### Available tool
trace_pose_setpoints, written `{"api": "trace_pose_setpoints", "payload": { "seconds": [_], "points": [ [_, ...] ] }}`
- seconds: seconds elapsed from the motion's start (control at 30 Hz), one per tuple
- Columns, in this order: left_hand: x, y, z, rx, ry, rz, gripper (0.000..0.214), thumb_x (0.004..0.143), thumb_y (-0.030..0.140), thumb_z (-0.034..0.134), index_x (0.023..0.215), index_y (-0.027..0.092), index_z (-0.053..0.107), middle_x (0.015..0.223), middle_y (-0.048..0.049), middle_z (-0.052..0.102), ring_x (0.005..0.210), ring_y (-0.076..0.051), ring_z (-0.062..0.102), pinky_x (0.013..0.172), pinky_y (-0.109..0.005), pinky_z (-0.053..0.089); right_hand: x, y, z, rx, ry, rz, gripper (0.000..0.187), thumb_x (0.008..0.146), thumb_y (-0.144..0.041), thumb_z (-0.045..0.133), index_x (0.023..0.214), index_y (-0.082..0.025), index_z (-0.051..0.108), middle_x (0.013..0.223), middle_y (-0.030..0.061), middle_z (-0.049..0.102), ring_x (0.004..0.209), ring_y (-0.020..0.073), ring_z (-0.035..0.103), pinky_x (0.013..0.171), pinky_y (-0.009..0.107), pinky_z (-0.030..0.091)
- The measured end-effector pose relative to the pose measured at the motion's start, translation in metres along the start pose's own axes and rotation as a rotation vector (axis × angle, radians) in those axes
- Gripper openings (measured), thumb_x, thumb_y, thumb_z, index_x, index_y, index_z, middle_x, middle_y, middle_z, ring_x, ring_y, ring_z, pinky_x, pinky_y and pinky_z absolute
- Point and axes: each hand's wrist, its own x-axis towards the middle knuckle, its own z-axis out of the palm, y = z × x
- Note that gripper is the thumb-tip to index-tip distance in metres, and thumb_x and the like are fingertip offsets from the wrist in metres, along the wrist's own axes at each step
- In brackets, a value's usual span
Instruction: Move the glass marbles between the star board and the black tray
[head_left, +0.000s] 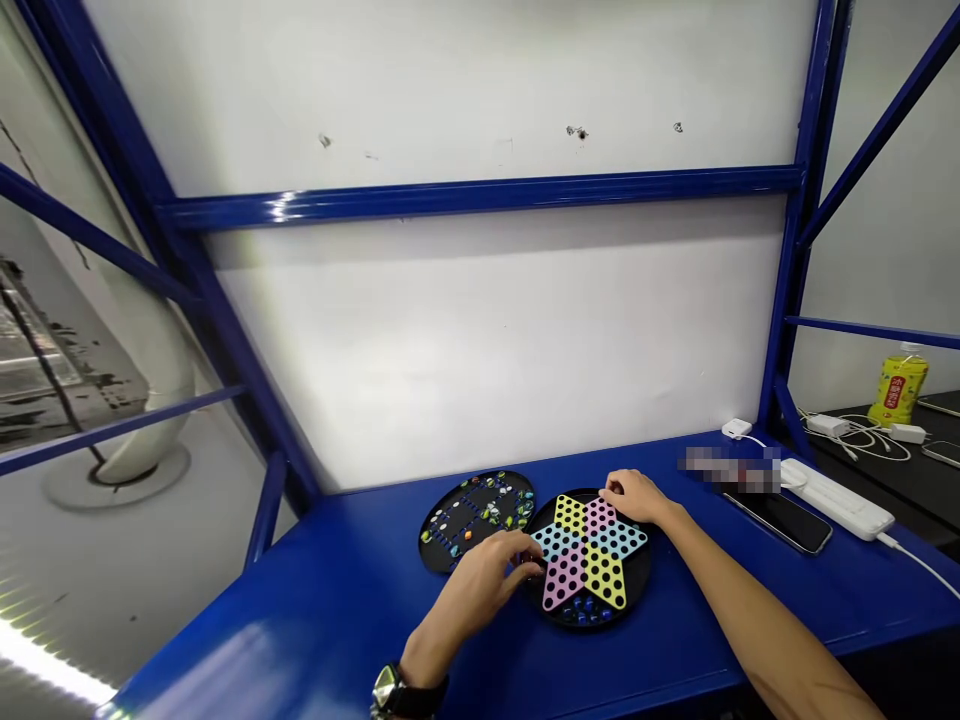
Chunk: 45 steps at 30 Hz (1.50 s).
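- Nearest the camera, at the bottom edge, are the right forearm and a wristwatch [386,688] on the left wrist.
- The left hand [491,575] reaches in low, its thumb and forefinger bent at the left edge of the star board [585,548]; whether they pinch it or merely touch cannot be told.
- The right hand [637,497] curls over the board's far pink point; its grip is partly hidden. Placed on opposite sides, the two hands probably steady the board.
- The star board lies over a round black tray [639,585] on the blue counter [345,600], between the hands.
- Blue marbles [585,609] sit in the near gap between two points, where the tray's rim likely keeps them from rolling off.
- Just left, a second black tray [442,530] carries loose marbles of mixed colours, presumably set there to be contained.
- Farther right, a phone [784,520] lies near a white power strip [836,498], perhaps for easy charging.
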Motion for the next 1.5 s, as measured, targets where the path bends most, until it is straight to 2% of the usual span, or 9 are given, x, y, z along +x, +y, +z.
{"api": "trace_pose_setpoints", "payload": {
  "seconds": [0.2,0.37,0.5,0.63,0.87,1.03,1.13,1.3,1.5],
  "points": [
    [0.001,-0.031,0.0,-0.046,0.121,0.004,0.029,0.092,0.039,0.048,0.112,0.028,0.066,0.113,-0.0026,0.07,0.101,-0.02,0.063,0.094,-0.033,0.048,0.002,0.003,0.003,0.001,0.008,-0.005,0.024,0.089,-0.038,0.053,0.075,-0.02,0.06,0.077,0.0012,0.067,0.067,0.0129,0.056,0.06,0.024,0.033],
    [0.012,-0.084,-0.019,0.046,0.309,-0.121,0.038,0.093,0.034,0.038,0.123,0.024,0.06,0.122,-0.0053,0.066,0.106,-0.021,0.064,0.092,-0.032,0.051,0.0,0.002,0.003,-0.002,0.001,-0.001,0.024,0.089,-0.038,0.053,0.076,-0.02,0.061,0.079,0.0016,0.067,0.069,0.0133,0.056,0.06,0.024,0.033],
    [0.037,-0.124,-0.031,0.258,0.23,-0.33,0.051,0.088,0.018,0.038,0.137,0.016,0.05,0.139,-0.0099,0.055,0.122,-0.024,0.056,0.103,-0.035,0.045,-0.002,-0.001,0.001,-0.002,0.0,0.009,0.024,0.089,-0.038,0.053,0.077,-0.02,0.062,0.08,0.0022,0.067,0.071,0.0141,0.057,0.061,0.025,0.034],
    [0.066,-0.138,-0.032,0.35,0.157,-0.467,0.065,0.078,0.004,0.041,0.141,0.017,0.047,0.149,-0.0119,0.045,0.129,-0.03,0.051,0.1,-0.041,0.046,-0.002,-0.001,0.002,-0.004,0.004,0.01,0.023,0.089,-0.038,0.053,0.077,-0.02,0.063,0.079,0.0022,0.067,0.07,0.0142,0.057,0.061,0.025,0.034],
    [0.089,-0.131,-0.027,0.421,0.189,-0.498,0.04,0.083,0.013,0.044,0.115,0.02,0.068,0.125,-0.0145,0.066,0.122,-0.034,0.055,0.097,-0.052,0.042,-0.001,-0.001,0.002,-0.007,0.004,0.0,0.023,0.09,-0.037,0.053,0.078,-0.02,0.062,0.078,0.0018,0.067,0.07,0.0136,0.057,0.061,0.024,0.034],
    [0.081,-0.12,-0.03,0.412,0.214,-0.496,0.031,0.087,0.028,0.046,0.104,0.021,0.071,0.11,-0.0123,0.072,0.109,-0.031,0.063,0.089,-0.043,0.046,-0.001,-0.001,0.002,-0.002,0.004,0.013,0.023,0.09,-0.037,0.053,0.078,-0.02,0.063,0.079,0.0023,0.067,0.07,0.0138,0.057,0.061,0.024,0.034],
    [0.07,-0.101,-0.03,0.198,0.232,-0.415,0.036,0.089,0.043,0.045,0.102,0.021,0.071,0.102,-0.0089,0.074,0.094,-0.026,0.067,0.079,-0.034,0.049,-0.001,0.0,0.003,0.0,0.005,0.018,0.023,0.089,-0.038,0.054,0.079,-0.02,0.064,0.079,0.0024,0.067,0.07,0.014,0.058,0.061,0.025,0.034],
    [0.048,-0.054,-0.023,-0.305,-0.103,-0.062,0.039,0.077,0.051,0.062,0.092,0.016,0.072,0.088,-0.0053,0.073,0.08,-0.018,0.063,0.073,-0.028,0.048,0.0,0.001,0.003,-0.002,0.002,0.012,0.023,0.089,-0.039,0.054,0.078,-0.021,0.063,0.079,0.0018,0.067,0.07,0.014,0.057,0.06,0.024,0.033],
    [0.04,-0.031,-0.008,-0.234,-0.26,-0.017,0.025,0.067,0.042,0.073,0.076,0.019,0.078,0.077,-0.0033,0.072,0.069,-0.015,0.059,0.061,-0.024,0.042,-0.001,0.0,0.002,0.002,-0.004,0.018,0.024,0.09,-0.038,0.053,0.078,-0.02,0.062,0.079,0.0021,0.068,0.071,0.0141,0.058,0.062,0.025,0.034]
  ]
}}
